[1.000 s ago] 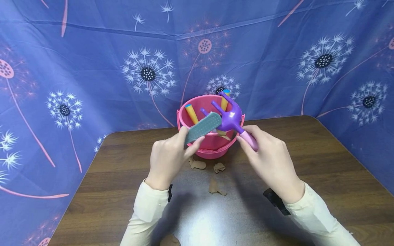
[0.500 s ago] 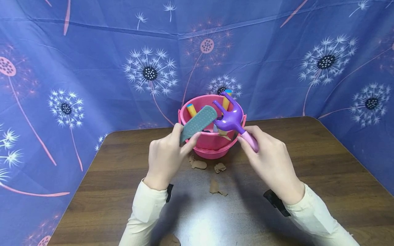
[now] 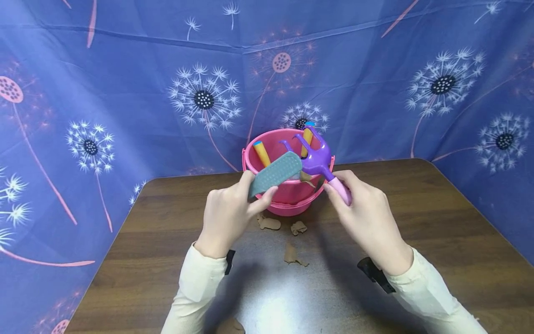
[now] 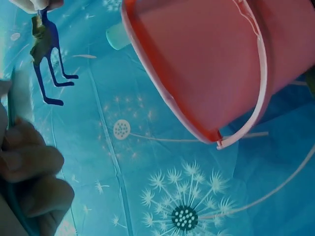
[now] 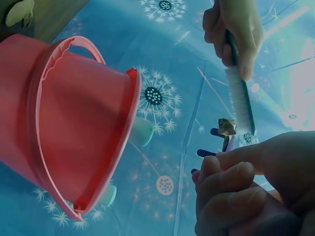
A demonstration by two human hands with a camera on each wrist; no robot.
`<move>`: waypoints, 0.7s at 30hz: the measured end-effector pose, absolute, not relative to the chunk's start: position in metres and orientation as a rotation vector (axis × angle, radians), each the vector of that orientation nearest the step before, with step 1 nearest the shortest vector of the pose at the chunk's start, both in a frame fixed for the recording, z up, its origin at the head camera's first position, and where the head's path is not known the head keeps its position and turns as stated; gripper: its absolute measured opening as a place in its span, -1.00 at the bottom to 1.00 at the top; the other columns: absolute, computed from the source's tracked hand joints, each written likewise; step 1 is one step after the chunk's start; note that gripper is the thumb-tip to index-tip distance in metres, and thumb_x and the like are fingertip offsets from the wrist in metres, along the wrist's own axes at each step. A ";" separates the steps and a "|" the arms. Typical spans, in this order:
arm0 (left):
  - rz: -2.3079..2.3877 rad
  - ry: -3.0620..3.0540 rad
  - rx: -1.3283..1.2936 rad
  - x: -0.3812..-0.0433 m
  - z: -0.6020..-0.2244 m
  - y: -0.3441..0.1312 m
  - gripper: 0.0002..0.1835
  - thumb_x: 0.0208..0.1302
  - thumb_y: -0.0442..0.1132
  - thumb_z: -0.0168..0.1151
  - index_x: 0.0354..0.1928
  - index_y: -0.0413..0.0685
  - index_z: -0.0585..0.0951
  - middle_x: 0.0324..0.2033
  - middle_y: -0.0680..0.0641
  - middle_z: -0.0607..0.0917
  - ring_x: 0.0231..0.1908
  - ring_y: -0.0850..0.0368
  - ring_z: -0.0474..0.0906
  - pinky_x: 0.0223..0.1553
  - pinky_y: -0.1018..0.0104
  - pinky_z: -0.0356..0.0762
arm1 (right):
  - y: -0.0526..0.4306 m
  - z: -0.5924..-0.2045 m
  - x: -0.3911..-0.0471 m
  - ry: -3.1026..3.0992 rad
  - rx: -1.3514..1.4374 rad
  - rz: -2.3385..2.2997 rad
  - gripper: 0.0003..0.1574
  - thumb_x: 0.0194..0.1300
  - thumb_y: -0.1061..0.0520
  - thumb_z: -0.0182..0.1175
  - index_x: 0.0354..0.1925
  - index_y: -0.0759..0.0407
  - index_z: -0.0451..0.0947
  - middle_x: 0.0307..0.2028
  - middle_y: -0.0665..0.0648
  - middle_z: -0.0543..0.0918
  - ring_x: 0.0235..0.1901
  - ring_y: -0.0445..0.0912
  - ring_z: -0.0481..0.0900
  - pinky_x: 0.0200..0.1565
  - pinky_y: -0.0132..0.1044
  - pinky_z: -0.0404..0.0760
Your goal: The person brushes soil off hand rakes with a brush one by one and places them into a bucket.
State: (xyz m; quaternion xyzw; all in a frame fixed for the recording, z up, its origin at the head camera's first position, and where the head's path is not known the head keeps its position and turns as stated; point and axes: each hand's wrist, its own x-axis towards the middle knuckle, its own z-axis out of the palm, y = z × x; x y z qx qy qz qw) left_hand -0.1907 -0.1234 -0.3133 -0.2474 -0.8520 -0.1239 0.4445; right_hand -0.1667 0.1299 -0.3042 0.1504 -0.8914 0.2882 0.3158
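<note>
My left hand [image 3: 229, 211] grips a teal-backed brush [image 3: 277, 171] whose white bristles [image 5: 236, 98] show in the right wrist view. In my right hand [image 3: 369, 215] is a purple toy hand rake [image 3: 319, 157], held by its pink handle [image 3: 340, 190] with the tines pointing up and away. A brown, clay-like lump [image 4: 42, 42] clings to the rake's underside. The brush head overlaps the base of the tines in the head view, and its bristle end sits right beside the lump in the right wrist view.
Behind the tools stands a pink bucket [image 3: 288, 197] with yellow, blue-capped handles [image 3: 261, 153] poking out. Several flat brown pieces [image 3: 270, 223] lie on the wooden table [image 3: 167, 222] in front of it. A blue dandelion-print cloth [image 3: 146, 69] hangs behind the table.
The brush moved up and left, then came back down and right against the rake. The rake has shifted slightly right, its tines now turned a little differently.
</note>
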 end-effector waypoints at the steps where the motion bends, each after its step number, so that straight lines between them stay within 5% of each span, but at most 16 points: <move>1: -0.335 -2.115 -0.597 -0.190 -0.313 -0.123 -0.53 0.29 0.15 0.33 -0.33 -0.12 0.45 -0.79 0.10 0.34 -0.80 0.25 0.13 -0.76 0.34 0.14 | 0.130 -0.305 -0.166 -2.354 0.391 0.756 -0.73 0.30 0.16 0.39 -0.05 0.16 0.63 -0.53 0.07 0.54 -0.54 -0.09 0.38 -0.46 -0.25 0.33; 21: -0.322 -2.101 -0.564 -0.190 -0.313 -0.121 -0.54 0.26 0.13 0.36 -0.35 -0.12 0.45 -0.79 0.09 0.37 -0.81 0.22 0.18 -0.76 0.31 0.17 | 0.134 -0.305 -0.169 -2.370 0.375 0.741 -0.76 0.32 0.15 0.37 -0.06 0.16 0.62 -0.54 0.07 0.53 -0.54 -0.06 0.41 -0.43 -0.21 0.35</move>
